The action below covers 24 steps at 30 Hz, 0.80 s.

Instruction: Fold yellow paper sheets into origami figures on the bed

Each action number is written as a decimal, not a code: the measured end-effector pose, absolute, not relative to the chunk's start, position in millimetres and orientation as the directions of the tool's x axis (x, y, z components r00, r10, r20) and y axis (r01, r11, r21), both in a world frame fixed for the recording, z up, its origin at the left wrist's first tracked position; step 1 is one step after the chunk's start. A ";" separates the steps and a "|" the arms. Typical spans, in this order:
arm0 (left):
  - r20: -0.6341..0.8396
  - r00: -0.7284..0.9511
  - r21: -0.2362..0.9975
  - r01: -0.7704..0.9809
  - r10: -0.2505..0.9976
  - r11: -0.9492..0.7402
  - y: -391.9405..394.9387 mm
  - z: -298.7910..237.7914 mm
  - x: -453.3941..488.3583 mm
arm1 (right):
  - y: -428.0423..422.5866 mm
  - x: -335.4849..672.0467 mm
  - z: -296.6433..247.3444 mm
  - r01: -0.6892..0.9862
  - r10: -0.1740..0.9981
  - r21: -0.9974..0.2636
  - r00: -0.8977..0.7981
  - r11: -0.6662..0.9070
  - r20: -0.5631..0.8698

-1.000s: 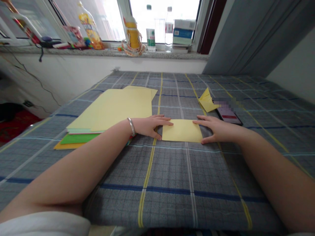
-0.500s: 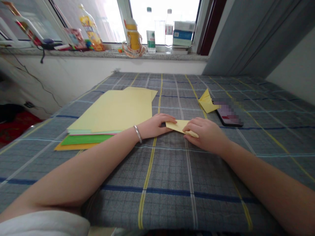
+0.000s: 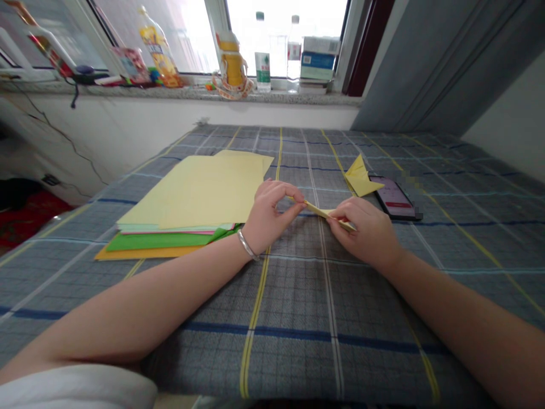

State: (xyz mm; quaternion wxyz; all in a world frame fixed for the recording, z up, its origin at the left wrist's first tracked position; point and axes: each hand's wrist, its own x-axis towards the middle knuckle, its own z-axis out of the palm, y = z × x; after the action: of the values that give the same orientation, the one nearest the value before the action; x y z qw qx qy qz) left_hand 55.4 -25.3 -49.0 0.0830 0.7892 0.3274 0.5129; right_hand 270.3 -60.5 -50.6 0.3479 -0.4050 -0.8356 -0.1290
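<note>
A narrow folded strip of yellow paper (image 3: pixel 317 211) is stretched between my two hands, seen nearly edge-on just above the cloth. My left hand (image 3: pixel 276 207), with a silver bangle at the wrist, pinches its left end between thumb and fingertips. Thumb and fingers of my right hand (image 3: pixel 361 227) close on the right end, covering part of it. Left of my left hand lies a stack of coloured paper (image 3: pixel 196 190), yellow on top with green and orange sheets lower down. A folded yellow paper piece (image 3: pixel 361 179) with raised points sits beyond my right hand.
A phone (image 3: pixel 394 199) lies beside the folded piece on the plaid cloth (image 3: pixel 293 301). Along the window sill (image 3: pixel 276 97) stand several bottles, a yellow flask (image 3: pixel 232 59) and boxes (image 3: pixel 318 59). A grey curtain (image 3: pixel 417 62) hangs at the right.
My left hand has risen and arched, from lying on the paper to pinching its end. The paper has turned from showing its flat face to nearly edge-on. My right hand shifted slightly right.
</note>
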 end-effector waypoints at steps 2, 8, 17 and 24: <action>0.761 0.271 0.460 0.415 0.589 -0.785 -26.1 -48.8 55.9 | -62.1 269.0 -50.0 0.755 0.585 -0.092 -0.419 0.649 0.694; 0.762 0.340 0.419 0.389 0.551 -0.820 -32.4 -47.3 58.0 | -64.2 266.9 -48.5 0.741 0.587 -0.133 -0.395 0.658 0.706; 0.757 0.372 0.393 0.398 0.537 -0.829 -44.5 -44.1 63.3 | -69.0 254.5 -47.9 0.708 0.560 -0.150 -0.391 0.690 0.731; 0.756 0.403 0.373 0.380 0.515 -0.846 -48.4 -40.9 64.5 | -71.5 252.0 -45.9 0.702 0.547 -0.141 -0.396 0.698 0.738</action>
State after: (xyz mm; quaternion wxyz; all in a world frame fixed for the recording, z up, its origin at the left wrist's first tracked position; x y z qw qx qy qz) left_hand 64.5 -48.4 -40.9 0.0708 0.8347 0.2680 0.4759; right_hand 252.0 -71.5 -45.9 0.4007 -0.3762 -0.8298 -0.0969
